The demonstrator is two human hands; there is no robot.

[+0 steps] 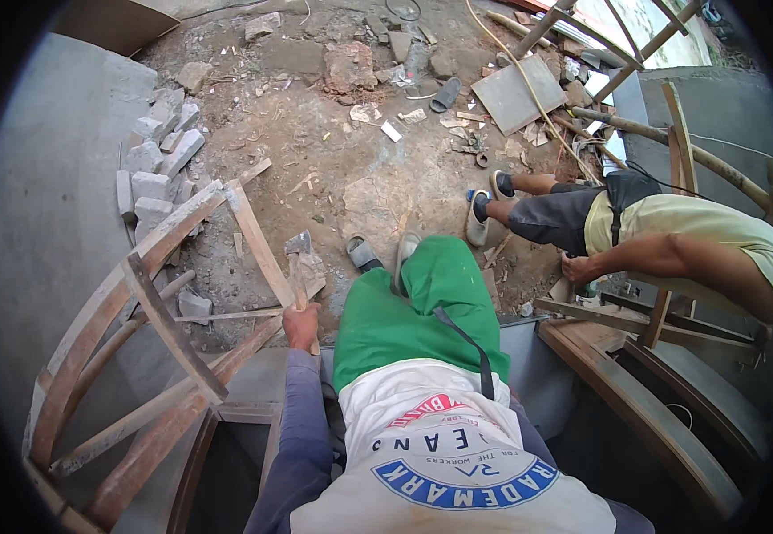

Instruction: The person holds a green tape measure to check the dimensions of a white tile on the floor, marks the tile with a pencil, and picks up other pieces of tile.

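Note:
My left hand [302, 325] is wrapped round the wooden handle of a hatchet-like tool, its grey metal head [298, 243] pointing up the picture. Just left of it is a curved timber frame [186, 218] with crossing braces [173, 322]. My right hand is out of sight; only part of that purple sleeve shows beside my white shirt [431, 454] and green trousers [413, 329].
A co-worker [689, 240] in a yellow shirt bends at the right, one hand [575, 265] low by timber pieces [671, 133] and a second curved frame [635, 400]. Broken blocks [164, 160] lie along the left wall. Rubble, a grey board [511, 93] and a cable [515, 58] lie ahead.

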